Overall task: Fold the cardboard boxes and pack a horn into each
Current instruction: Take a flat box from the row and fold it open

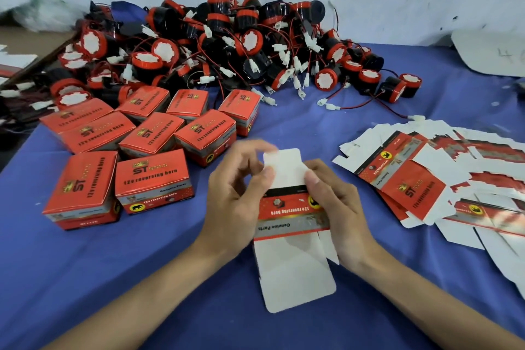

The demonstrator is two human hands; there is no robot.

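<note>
A flat red and white cardboard box (292, 224) is held upright over the blue table, with one white flap up and a long white flap hanging toward me. My left hand (235, 193) grips its left edge, fingers curled and blurred near the top flap. My right hand (335, 207) grips its right edge, thumb on the upper flap. A big heap of black and red horns (227, 45) with red wires and white plugs lies at the back. Several folded red boxes (150, 162) stand at the left.
A spread of flat unfolded box blanks (443, 182) lies on the right of the blue tablecloth (113, 278). A white board (494, 54) sits at the far right. The grey wall runs behind the heap. Cardboard and plastic lie at the far left.
</note>
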